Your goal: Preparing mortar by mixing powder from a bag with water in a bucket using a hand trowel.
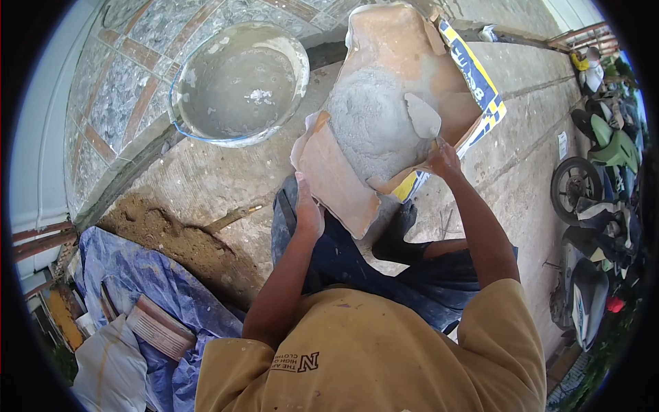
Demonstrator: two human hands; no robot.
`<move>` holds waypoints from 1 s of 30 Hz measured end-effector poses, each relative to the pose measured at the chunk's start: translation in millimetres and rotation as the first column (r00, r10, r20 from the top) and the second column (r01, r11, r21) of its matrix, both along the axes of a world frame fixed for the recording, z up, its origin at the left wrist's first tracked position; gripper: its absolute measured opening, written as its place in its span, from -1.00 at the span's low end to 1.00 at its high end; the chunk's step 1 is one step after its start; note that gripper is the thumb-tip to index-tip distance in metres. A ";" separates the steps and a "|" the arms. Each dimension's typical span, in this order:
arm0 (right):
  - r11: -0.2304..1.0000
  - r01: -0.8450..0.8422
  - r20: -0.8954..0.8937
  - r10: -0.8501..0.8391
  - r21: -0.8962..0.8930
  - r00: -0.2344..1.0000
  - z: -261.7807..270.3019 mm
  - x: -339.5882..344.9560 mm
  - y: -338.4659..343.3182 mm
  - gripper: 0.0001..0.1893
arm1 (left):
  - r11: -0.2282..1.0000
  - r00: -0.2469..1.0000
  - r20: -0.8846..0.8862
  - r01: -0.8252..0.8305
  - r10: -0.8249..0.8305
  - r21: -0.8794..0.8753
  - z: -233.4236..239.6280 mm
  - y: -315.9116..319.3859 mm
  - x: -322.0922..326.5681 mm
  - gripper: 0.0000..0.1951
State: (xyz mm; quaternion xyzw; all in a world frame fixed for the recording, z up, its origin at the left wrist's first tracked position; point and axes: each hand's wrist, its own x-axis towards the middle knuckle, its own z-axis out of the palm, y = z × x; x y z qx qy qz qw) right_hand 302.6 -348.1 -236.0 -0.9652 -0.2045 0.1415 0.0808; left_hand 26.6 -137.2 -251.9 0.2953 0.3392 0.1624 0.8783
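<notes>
A torn-open paper cement bag (pixel 386 31) lies in front of me, its brown inner side showing and grey powder (pixel 365 118) heaped in it. My left hand (pixel 310 213) grips the edge of the bag's near-left flap, thumb on top and fingers hidden beneath. In my right hand (pixel 445 158) is the handle of a scraper (pixel 423 116), mostly hidden by my fingers. Its flat blade, coated with pale residue, rests at the right side of the powder. Beyond my left hand stands a round basin (pixel 301 77) with wet grey mix (pixel 239 82) inside.
A blue cord (pixel 206 137) curves around the basin's rim. Brown sand (pixel 170 232) lies on the concrete at left, beside a blue tarpaulin (pixel 154 278). A tiled raised edge (pixel 113 103) runs behind the basin. Motorcycles (pixel 592 206) and a person (pixel 591 72) are at far right.
</notes>
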 end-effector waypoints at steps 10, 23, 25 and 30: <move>0.974 -0.118 -0.191 0.156 0.194 0.969 -39.8 -70.0 -19.1 -0.69 | 0.909 0.988 0.089 -0.078 0.125 -0.410 -58.4 -25.7 76.9 -0.50; 0.834 0.192 -0.606 0.199 0.517 0.770 2.7 -68.7 29.1 -0.80 | 0.912 0.891 -0.217 0.409 -0.398 0.011 -1.5 -12.0 77.0 -0.38; 0.856 0.260 -0.680 0.136 0.447 0.720 19.2 -57.2 32.2 -0.81 | 0.921 0.909 -0.207 0.382 -0.361 0.075 6.4 4.7 57.4 -0.35; 0.834 0.126 -0.540 0.225 0.537 0.811 53.9 -15.9 30.2 -0.85 | 0.989 0.973 -0.175 -0.148 0.150 0.024 7.4 66.2 0.1 -0.14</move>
